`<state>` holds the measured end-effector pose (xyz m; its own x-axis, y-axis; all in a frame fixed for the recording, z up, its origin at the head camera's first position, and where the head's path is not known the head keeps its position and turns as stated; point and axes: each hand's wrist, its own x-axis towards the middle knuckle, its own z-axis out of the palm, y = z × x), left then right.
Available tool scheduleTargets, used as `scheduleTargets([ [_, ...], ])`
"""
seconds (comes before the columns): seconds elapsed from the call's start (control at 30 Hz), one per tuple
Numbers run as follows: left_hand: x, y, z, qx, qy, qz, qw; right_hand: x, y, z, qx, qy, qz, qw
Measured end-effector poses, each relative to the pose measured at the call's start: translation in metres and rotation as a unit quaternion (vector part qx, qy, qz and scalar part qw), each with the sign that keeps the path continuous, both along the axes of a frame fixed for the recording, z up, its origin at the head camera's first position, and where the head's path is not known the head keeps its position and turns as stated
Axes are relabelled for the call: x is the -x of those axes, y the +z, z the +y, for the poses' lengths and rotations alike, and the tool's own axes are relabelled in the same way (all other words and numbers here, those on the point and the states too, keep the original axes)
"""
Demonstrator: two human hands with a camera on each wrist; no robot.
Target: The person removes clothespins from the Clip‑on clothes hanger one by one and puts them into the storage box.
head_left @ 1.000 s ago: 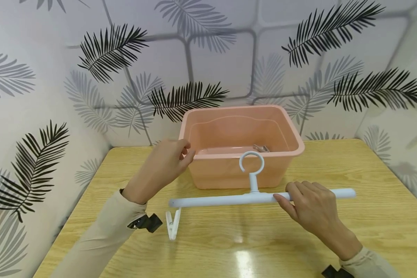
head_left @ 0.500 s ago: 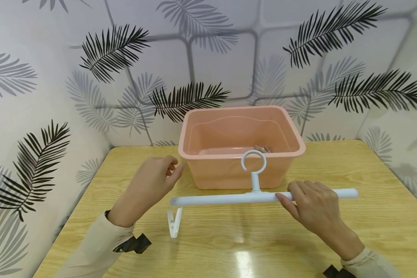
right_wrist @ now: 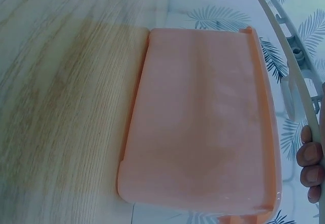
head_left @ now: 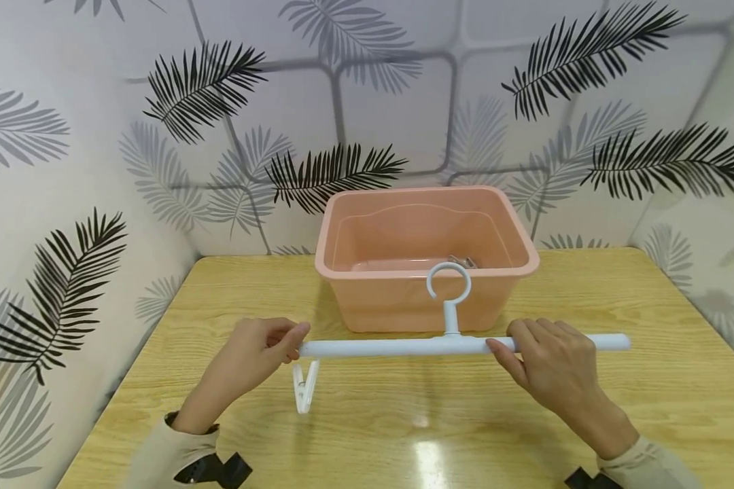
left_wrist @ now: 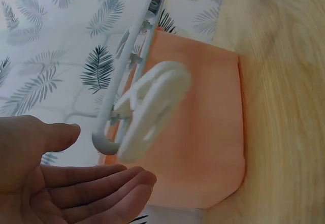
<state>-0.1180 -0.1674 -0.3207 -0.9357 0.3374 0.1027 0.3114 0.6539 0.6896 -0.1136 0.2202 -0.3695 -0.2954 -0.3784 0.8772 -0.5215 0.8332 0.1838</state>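
My right hand (head_left: 553,370) grips a pale blue clothes hanger (head_left: 391,348) right of its hook, fingers over the bar. The hanger is held level above the table, its ring-shaped hook upward. From its left end hangs a white clip (head_left: 304,387), seen large and slightly blurred in the left wrist view. My left hand (head_left: 247,356) is at that left end; in the left wrist view its fingers (left_wrist: 96,183) are nearly straight and lie just short of the bar, holding nothing. Only the curled fingertips (right_wrist: 310,155) of my right hand show in the right wrist view.
A pink plastic basin (head_left: 397,305) stands on the wooden table (head_left: 367,435) behind the hanger, near the wall. Small metallic-looking clips (head_left: 463,261) lie inside it, partly hidden by the front rim. A leaf-patterned wall (head_left: 391,122) borders the table.
My left hand has moved from the basin's left rim down and toward me to the hanger's left end. The right hand and the hanger have hardly moved.
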Motion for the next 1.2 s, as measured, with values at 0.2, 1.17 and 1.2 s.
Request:
scheduleTargets([
  [0.2,-0.009,-0.025,-0.007,-0.14,-0.03,-0.109,0.9837,0.001,0.001,-0.001,0.004,0.0,0.002,1.0],
  [1.17,-0.04,-0.078,0.0,-0.511,-0.137,-0.306,0.7915,0.001,-0.003,0.0,0.007,-0.005,-0.012,1.0],
  [1.2,-0.04,-0.078,0.0,-0.506,-0.138,-0.3,0.7968,0.001,-0.003,0.0,0.007,-0.005,-0.012,1.0],
])
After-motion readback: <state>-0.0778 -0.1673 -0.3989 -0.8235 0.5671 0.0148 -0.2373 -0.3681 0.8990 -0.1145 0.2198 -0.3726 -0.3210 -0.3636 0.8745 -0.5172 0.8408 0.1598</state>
